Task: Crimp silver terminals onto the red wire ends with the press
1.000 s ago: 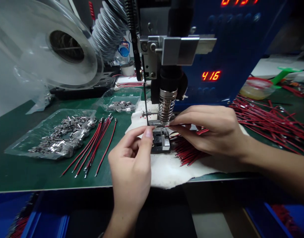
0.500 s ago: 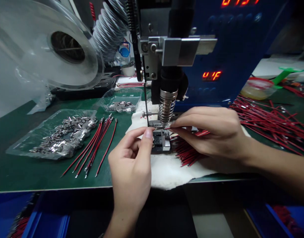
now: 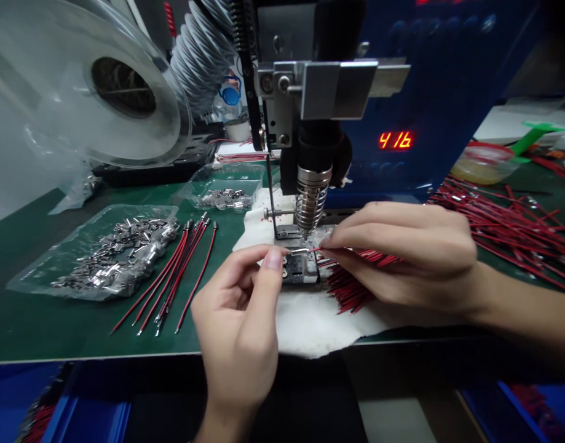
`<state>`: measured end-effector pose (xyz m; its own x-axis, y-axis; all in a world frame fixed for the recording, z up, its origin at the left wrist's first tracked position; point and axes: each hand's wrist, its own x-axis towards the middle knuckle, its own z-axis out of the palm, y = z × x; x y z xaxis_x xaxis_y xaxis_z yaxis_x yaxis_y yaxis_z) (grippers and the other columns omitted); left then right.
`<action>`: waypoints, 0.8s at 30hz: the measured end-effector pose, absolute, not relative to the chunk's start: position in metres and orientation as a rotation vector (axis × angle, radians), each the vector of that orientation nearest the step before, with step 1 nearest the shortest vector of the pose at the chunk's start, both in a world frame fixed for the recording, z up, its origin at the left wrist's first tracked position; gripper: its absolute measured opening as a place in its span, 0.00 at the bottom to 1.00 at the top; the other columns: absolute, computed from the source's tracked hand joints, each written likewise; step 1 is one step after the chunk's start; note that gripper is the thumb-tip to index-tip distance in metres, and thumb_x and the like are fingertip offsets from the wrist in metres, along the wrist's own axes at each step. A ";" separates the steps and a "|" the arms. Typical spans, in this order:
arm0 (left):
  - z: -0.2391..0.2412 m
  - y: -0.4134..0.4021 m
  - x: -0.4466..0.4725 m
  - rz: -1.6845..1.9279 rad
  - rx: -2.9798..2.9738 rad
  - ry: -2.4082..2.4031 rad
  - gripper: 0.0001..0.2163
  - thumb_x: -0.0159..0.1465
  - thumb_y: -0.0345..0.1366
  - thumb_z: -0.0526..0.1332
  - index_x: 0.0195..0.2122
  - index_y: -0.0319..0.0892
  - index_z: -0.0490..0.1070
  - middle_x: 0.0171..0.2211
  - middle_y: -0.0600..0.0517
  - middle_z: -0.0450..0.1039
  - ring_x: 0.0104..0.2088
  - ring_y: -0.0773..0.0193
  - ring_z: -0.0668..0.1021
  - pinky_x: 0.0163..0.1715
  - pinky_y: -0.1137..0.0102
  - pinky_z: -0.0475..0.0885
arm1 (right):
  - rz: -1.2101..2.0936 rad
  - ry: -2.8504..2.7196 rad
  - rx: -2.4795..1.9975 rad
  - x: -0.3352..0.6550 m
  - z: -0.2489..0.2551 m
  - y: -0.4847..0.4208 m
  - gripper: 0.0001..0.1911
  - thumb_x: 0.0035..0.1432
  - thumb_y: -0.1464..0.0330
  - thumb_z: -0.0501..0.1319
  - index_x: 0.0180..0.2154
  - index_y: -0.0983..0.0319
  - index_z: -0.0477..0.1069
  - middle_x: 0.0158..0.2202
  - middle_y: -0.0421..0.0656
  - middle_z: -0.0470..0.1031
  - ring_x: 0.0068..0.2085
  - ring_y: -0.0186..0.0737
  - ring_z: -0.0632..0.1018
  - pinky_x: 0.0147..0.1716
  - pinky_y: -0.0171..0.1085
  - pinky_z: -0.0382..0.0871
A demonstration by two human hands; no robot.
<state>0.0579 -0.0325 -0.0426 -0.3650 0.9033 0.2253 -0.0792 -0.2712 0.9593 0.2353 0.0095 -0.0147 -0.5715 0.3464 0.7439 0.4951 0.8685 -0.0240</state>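
Between thumb and forefinger my left hand (image 3: pixel 238 320) pinches the end of a small silvery metal part (image 3: pixel 299 251). From the other side my right hand (image 3: pixel 402 249) pinches a thin red wire (image 3: pixel 315 249), whose tip meets the metal part. Both are held over a small black and metal fixture (image 3: pixel 303 271), just below and in front of the pointed tip (image 3: pixel 305 234) of a soldering machine with a spring (image 3: pixel 312 191) around it. A bundle of red and black wires (image 3: pixel 351 292) lies under my right hand, partly hidden by it.
Left of my hands, finished-looking wires with metal ends (image 3: pixel 181 277) lie beside a clear tray (image 3: pixel 33 277) of small metal parts. A second tray (image 3: pixel 197 184) stands behind. More red wires (image 3: pixel 503 234) are piled right. The blue machine housing (image 3: pixel 402 178) and a large clear reel (image 3: pixel 166 141) rise behind.
Both hands have come slightly down and toward me, away from the soldering tip, and the metal part now shows between them. The red digits on the machine have changed.
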 end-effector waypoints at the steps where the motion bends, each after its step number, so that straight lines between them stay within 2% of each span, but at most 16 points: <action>1: -0.042 -0.033 0.058 1.739 1.089 1.224 0.04 0.60 0.34 0.65 0.32 0.41 0.78 0.17 0.57 0.57 0.18 0.74 0.58 0.19 0.75 0.55 | -0.248 -2.229 -0.599 0.235 -0.015 0.009 0.05 0.57 0.76 0.64 0.36 0.63 0.75 0.33 0.42 0.80 0.32 0.31 0.78 0.32 0.30 0.73; 7: -0.041 -0.034 0.057 1.790 1.016 1.214 0.04 0.61 0.33 0.63 0.30 0.40 0.75 0.20 0.55 0.62 0.19 0.73 0.59 0.19 0.73 0.54 | -0.358 -2.201 -0.620 0.235 -0.015 0.002 0.05 0.59 0.73 0.63 0.37 0.59 0.76 0.34 0.40 0.80 0.32 0.32 0.78 0.31 0.32 0.74; 14: -0.041 -0.036 0.058 1.771 1.023 1.168 0.03 0.60 0.32 0.64 0.30 0.42 0.70 0.15 0.60 0.53 0.17 0.74 0.54 0.18 0.73 0.48 | -0.337 -2.176 -0.585 0.233 -0.015 -0.001 0.04 0.58 0.73 0.64 0.36 0.59 0.76 0.31 0.40 0.79 0.29 0.32 0.77 0.30 0.33 0.73; 20: -0.041 -0.037 0.057 1.739 1.031 1.149 0.06 0.57 0.30 0.67 0.32 0.42 0.70 0.15 0.60 0.57 0.16 0.75 0.56 0.17 0.75 0.50 | -0.326 -2.176 -0.564 0.234 -0.015 0.000 0.05 0.56 0.74 0.65 0.36 0.61 0.75 0.31 0.40 0.79 0.30 0.32 0.77 0.30 0.32 0.73; 24: -0.041 -0.037 0.056 1.710 1.042 1.142 0.06 0.57 0.31 0.68 0.32 0.41 0.70 0.15 0.60 0.56 0.16 0.76 0.56 0.16 0.76 0.50 | -0.328 -2.169 -0.572 0.234 -0.016 -0.001 0.08 0.55 0.75 0.65 0.38 0.60 0.75 0.33 0.40 0.80 0.31 0.34 0.78 0.31 0.34 0.74</action>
